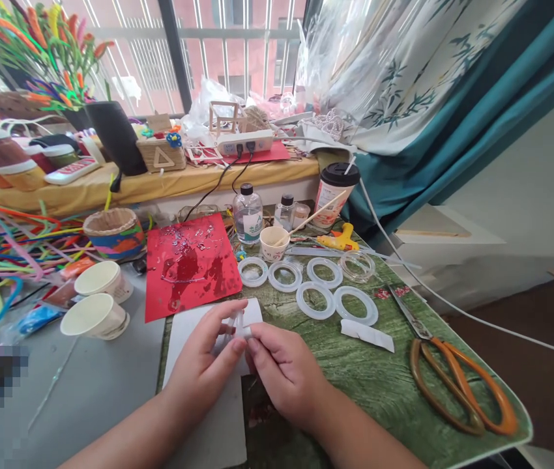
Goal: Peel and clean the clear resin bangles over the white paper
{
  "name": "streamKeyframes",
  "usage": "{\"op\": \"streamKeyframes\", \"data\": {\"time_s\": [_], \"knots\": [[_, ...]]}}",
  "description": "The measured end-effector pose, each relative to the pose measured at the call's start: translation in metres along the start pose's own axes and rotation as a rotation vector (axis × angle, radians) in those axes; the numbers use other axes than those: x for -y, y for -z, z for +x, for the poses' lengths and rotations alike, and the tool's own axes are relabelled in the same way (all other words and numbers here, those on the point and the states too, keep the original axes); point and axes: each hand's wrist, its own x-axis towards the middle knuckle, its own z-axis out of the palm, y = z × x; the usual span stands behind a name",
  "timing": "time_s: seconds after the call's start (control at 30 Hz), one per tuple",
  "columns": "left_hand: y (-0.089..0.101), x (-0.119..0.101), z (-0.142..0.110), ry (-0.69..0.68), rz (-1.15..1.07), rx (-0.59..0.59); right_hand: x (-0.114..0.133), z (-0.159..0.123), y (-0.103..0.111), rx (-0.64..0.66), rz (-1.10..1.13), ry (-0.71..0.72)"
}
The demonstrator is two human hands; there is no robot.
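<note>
Both hands meet over a white sheet at the near edge of the green mat. My left hand and my right hand are closed in a pinch on one small clear-white piece held between the fingertips. What that piece is I cannot make out. Several translucent silicone rings lie in two rows just beyond the hands. A red sheet smeared with clear glue lies to the left of the rings.
Orange-handled scissors lie at the right on the mat, a white strip near them. Behind the rings stand a paper cup with a stick, two small bottles, a yellow glue gun and a lidded cup. Two paper cups and pipe cleaners sit at left.
</note>
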Motion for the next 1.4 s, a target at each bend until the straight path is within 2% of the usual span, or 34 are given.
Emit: {"op": "streamKeyframes", "data": {"time_s": [0.07,0.13,0.23,0.3,0.4,0.47,0.53,0.63,0.73,0.8,0.9,0.93,1.07,1.13,1.23,1.33,1.4], "knots": [[0.000,0.000,0.001,0.044,-0.038,-0.009,-0.001,0.001,0.000,-0.021,0.050,-0.066],[0.000,0.000,0.001,0.040,-0.026,-0.016,-0.003,0.005,-0.001,-0.051,0.200,-0.229],[-0.001,-0.002,0.002,-0.065,0.059,0.036,-0.009,0.011,-0.004,-0.050,0.417,-0.438],[-0.002,-0.003,0.002,-0.130,0.118,0.070,-0.010,0.012,-0.004,-0.040,0.473,-0.481],[-0.002,-0.005,0.002,-0.145,0.150,0.049,-0.010,0.007,-0.003,-0.052,0.415,-0.386],[-0.002,-0.005,0.001,-0.092,0.133,0.012,-0.009,0.004,-0.003,-0.058,0.314,-0.284],[-0.002,-0.005,0.001,-0.027,0.100,-0.022,-0.008,0.002,-0.003,-0.061,0.254,-0.243],[-0.003,-0.005,0.001,-0.040,0.081,-0.052,-0.008,0.005,-0.004,-0.073,0.314,-0.330],[-0.004,-0.005,0.001,-0.100,0.084,-0.005,-0.008,0.008,-0.005,-0.067,0.357,-0.408],[-0.005,-0.004,0.001,-0.046,0.049,0.022,-0.007,0.007,-0.005,-0.054,0.234,-0.308],[-0.004,-0.004,0.001,0.082,-0.038,0.010,-0.004,0.004,-0.003,-0.013,-0.018,-0.061],[-0.004,-0.004,0.001,0.085,-0.051,0.002,-0.004,0.003,-0.003,-0.005,-0.041,-0.036],[-0.002,-0.007,0.000,-0.052,0.032,0.026,-0.002,0.002,-0.003,-0.059,0.099,-0.174],[-0.002,-0.010,0.000,-0.045,0.059,0.040,-0.001,0.002,-0.002,-0.025,0.048,-0.115],[-0.003,-0.013,0.000,0.058,0.019,-0.016,0.000,0.002,0.000,0.020,-0.085,0.057],[-0.006,-0.012,-0.001,0.058,0.038,-0.016,-0.001,0.003,-0.002,-0.113,-0.022,-0.029],[-0.007,-0.010,0.000,0.017,0.085,0.018,-0.002,0.004,-0.005,-0.114,-0.007,-0.066]]}}
